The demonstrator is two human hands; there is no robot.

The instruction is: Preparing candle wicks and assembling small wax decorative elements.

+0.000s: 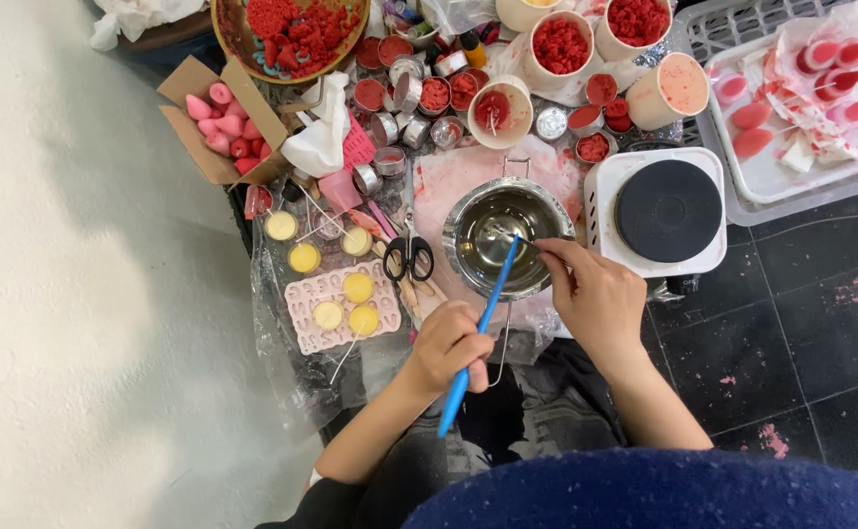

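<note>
The left hand [451, 345] is closed in a fist-like grip around a long blue stick [480, 328], its fingers clamped on the lower third of the shaft. The stick's long axis runs on a slant from near the person's lap, up and to the right, and its far tip points into the steel pot [498, 238], ending just inside the near rim. The right hand [597, 299] sits just to the right of the pot, its fingers pinched together on a thin dark tool whose end reaches leftward over the rim, close to the blue tip; whether the two tips touch cannot be told. The pot stands between the two hands, ahead of both, with the right hand nearer to it. Black-handled scissors [408, 257] lie just left of the pot, a white hotplate [666, 212] stands just right of it, and a pink mould [341, 305] carrying yellow wax discs lies further left. Small tins and cups of red wax crowd the area beyond.
</note>
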